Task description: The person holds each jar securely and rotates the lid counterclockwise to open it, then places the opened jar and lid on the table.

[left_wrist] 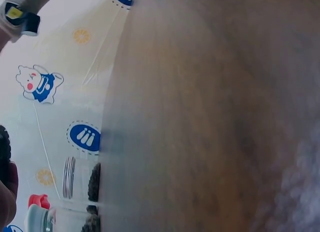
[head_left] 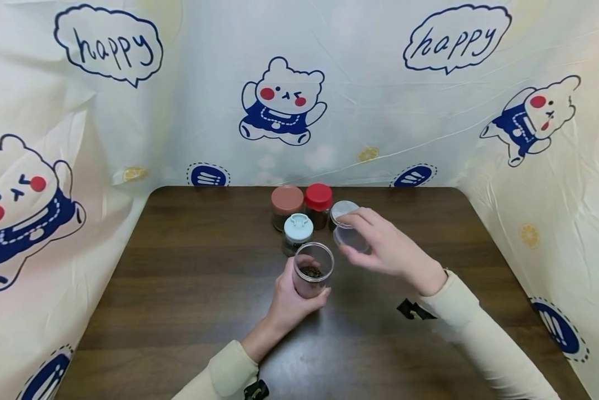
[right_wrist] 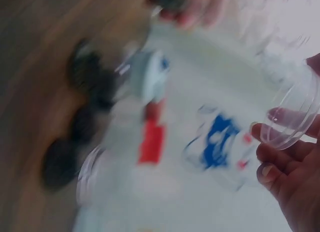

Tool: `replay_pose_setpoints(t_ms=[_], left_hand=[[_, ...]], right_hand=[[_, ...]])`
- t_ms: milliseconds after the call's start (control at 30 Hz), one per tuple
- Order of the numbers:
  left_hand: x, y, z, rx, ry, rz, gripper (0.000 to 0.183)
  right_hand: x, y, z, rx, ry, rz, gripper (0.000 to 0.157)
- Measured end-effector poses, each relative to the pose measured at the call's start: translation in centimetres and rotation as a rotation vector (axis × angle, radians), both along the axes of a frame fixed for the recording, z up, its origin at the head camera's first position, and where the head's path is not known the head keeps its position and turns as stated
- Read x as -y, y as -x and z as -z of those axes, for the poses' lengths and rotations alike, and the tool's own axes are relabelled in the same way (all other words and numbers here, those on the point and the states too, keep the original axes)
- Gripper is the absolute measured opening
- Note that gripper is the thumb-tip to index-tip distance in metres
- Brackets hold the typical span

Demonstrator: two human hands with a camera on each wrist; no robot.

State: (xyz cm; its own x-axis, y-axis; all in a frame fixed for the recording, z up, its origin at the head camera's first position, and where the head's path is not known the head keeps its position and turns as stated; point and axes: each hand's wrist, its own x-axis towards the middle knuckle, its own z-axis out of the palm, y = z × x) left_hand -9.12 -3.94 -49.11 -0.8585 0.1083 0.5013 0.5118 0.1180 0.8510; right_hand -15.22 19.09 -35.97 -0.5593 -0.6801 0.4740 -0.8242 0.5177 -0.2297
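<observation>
My left hand point(head_left: 291, 297) grips an uncapped clear jar point(head_left: 313, 280), its mouth tipped up towards me. Dark small pieces point(head_left: 311, 271) lie at its bottom. Up and to the right of it, my right hand point(head_left: 387, 244) holds a clear round lid point(head_left: 352, 239) by its edge; in the right wrist view this lid point(right_wrist: 282, 134) sits between thumb and fingers. Just a sliver of the left hand point(left_wrist: 6, 207) shows at the edge of the left wrist view.
Behind the held jar stand a jar with a light blue lid point(head_left: 298, 226), one with a brownish-pink lid point(head_left: 286, 199), one with a red lid point(head_left: 319, 196) and one with a greyish lid point(head_left: 343, 209). A printed sheet point(head_left: 359, 94) surrounds the wooden table point(head_left: 194, 311).
</observation>
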Motion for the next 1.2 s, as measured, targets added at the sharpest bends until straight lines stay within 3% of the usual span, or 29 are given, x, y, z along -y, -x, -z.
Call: replay_pose_setpoints(t_ms=[500, 867, 1067, 1200], left_hand=[[0.3, -0.2, -0.3, 0.011, 0.012, -0.008, 0.063], [0.4, -0.2, -0.3, -0.002, 0.008, -0.015, 0.063], [0.7, -0.1, -0.3, 0.006, 0.005, -0.017, 0.064], [0.7, -0.1, -0.2, 0.001, 0.004, -0.02, 0.064]], right_hand=[[-11.8, 5.6, 7.0, 0.217, -0.141, 0.336, 0.049], [-20.0, 8.6, 10.1, 0.487, -0.216, 0.525, 0.062], [-21.9, 9.8, 11.6, 0.511, -0.201, 0.621, 0.038], [-22.5, 10.5, 12.4, 0.494, -0.21, 0.668, 0.034]])
